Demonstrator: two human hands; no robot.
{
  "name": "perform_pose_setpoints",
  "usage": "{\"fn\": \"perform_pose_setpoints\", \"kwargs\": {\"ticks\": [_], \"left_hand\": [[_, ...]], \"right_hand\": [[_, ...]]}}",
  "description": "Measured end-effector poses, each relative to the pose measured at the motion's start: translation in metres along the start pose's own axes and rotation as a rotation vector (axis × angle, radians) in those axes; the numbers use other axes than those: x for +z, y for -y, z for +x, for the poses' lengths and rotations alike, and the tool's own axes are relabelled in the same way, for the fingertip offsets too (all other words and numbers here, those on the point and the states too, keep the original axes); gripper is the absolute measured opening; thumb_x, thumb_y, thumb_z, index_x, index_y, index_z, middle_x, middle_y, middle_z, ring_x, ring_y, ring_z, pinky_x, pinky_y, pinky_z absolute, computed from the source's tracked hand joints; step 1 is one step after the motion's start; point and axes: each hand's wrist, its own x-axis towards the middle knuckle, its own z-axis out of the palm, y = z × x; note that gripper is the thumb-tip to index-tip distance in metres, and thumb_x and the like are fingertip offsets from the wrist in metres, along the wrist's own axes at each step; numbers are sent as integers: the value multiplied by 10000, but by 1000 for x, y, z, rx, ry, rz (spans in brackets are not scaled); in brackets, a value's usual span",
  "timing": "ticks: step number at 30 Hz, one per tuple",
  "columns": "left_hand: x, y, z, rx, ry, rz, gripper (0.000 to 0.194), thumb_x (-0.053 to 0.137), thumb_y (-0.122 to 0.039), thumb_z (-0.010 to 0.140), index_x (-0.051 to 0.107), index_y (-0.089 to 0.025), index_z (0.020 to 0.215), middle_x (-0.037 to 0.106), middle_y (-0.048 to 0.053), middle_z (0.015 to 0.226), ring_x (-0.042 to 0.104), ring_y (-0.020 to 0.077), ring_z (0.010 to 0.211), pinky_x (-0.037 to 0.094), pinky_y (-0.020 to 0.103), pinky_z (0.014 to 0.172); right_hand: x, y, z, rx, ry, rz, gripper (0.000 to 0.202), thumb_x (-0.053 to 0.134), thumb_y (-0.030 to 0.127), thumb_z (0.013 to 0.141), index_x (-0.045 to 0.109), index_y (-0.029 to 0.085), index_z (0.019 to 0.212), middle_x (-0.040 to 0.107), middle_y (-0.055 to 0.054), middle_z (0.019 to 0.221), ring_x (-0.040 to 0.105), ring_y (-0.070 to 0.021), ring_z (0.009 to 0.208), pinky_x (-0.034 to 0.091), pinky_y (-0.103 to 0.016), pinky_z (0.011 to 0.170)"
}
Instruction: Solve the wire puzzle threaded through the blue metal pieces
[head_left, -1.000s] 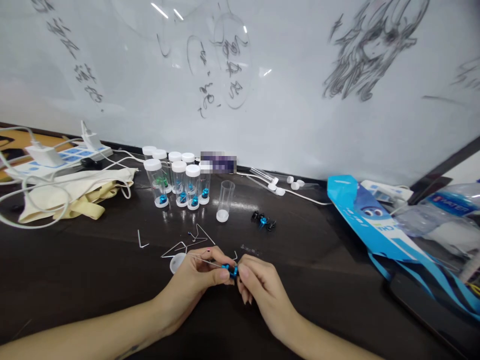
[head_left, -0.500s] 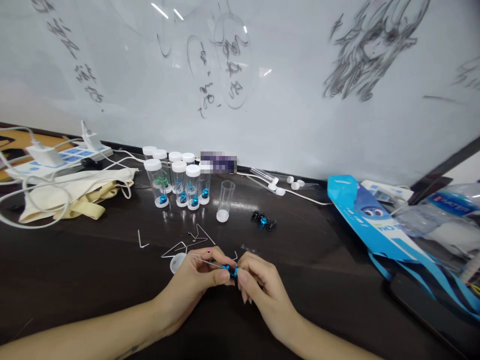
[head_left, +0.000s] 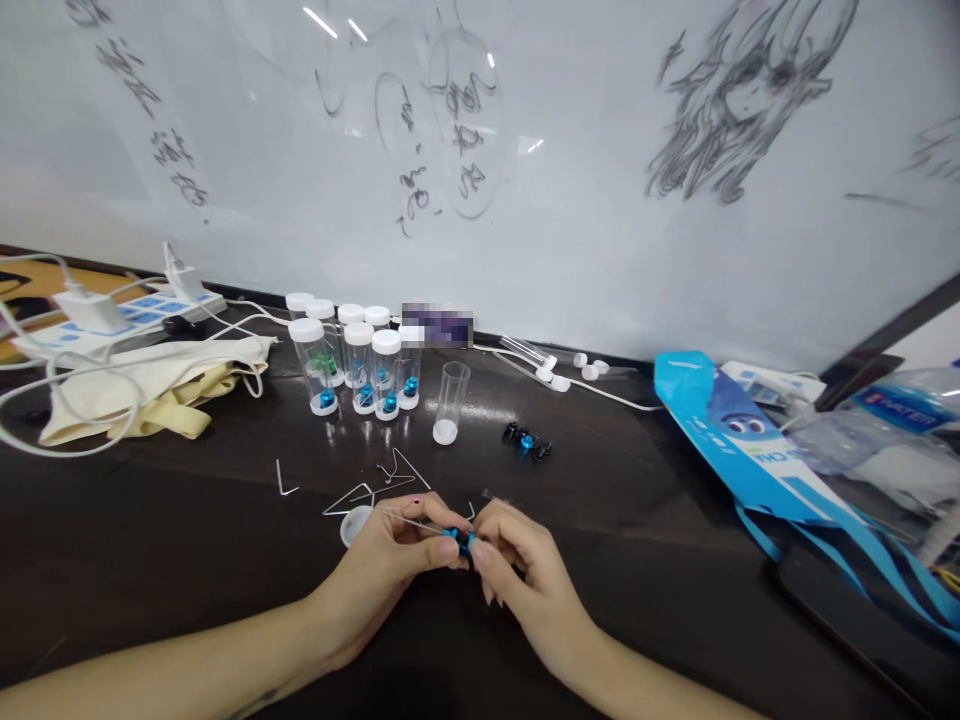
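A small blue metallic part (head_left: 459, 541) with a dark middle is pinched between the fingertips of both hands. My left hand (head_left: 394, 548) grips its left side, and a thin metal rod (head_left: 411, 520) runs from those fingers toward the part. My right hand (head_left: 531, 565) closes its thumb and fingers on the part's right end. Just beside the left hand lies a white cap (head_left: 354, 526), partly covered. Bent thin wires (head_left: 394, 472) and an L-shaped hex key (head_left: 280, 480) lie beyond it. An uncapped clear tube (head_left: 451, 403) stands upright farther back.
Several white-capped clear tubes (head_left: 386, 372) with blue or green parts stand at the back. Small black and blue pieces (head_left: 527, 442) lie right of centre. A power strip (head_left: 142, 312) and cream cloth bag (head_left: 150, 385) are left; a blue bag (head_left: 757, 460) is right.
The blue part has turned slightly between the fingertips, and the right thumb has shifted a little to the left over it. Everything else looks the same.
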Motion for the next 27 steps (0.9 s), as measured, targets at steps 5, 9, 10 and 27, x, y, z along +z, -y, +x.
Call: {"fn": "perform_pose_setpoints", "kwargs": {"ticks": [5, 9, 10, 27], "left_hand": [[1, -1, 0, 1, 6, 4, 132, 851, -178, 668, 759, -176, 762, 671, -8, 711, 618, 133, 693, 466, 245, 704], [0, 0, 0, 15, -1, -13, 112, 833, -170, 697, 764, -178, 785, 693, 0, 745, 628, 132, 734, 472, 237, 735], [0, 0, 0, 15, -6, -15, 112, 831, -168, 700, 765, -177, 790, 699, 3, 759, 629, 131, 746, 472, 233, 741], [0, 0, 0, 9, -13, -19, 118, 833, -162, 695, 769, -175, 793, 698, -3, 758, 626, 123, 745, 469, 220, 732]], "right_hand": [[-1, -1, 1, 8, 26, -28, 511, 407, 403, 1025, 529, 179, 582, 496, 3, 576, 504, -135, 588, 384, -264, 588], [0, 1, 0, 2, -28, -17, 299, 552, 393, 961, 566, 188, 744, 518, -1, 753, 489, -124, 620, 379, -254, 581], [1, 1, 0, 2, -38, -10, 252, 582, 387, 944, 570, 191, 786, 519, -4, 800, 483, -118, 619, 376, -252, 576], [1, 1, 1, 9, -46, 16, 201, 611, 355, 925, 555, 191, 822, 505, 0, 847, 469, -100, 594, 364, -244, 557]]}}
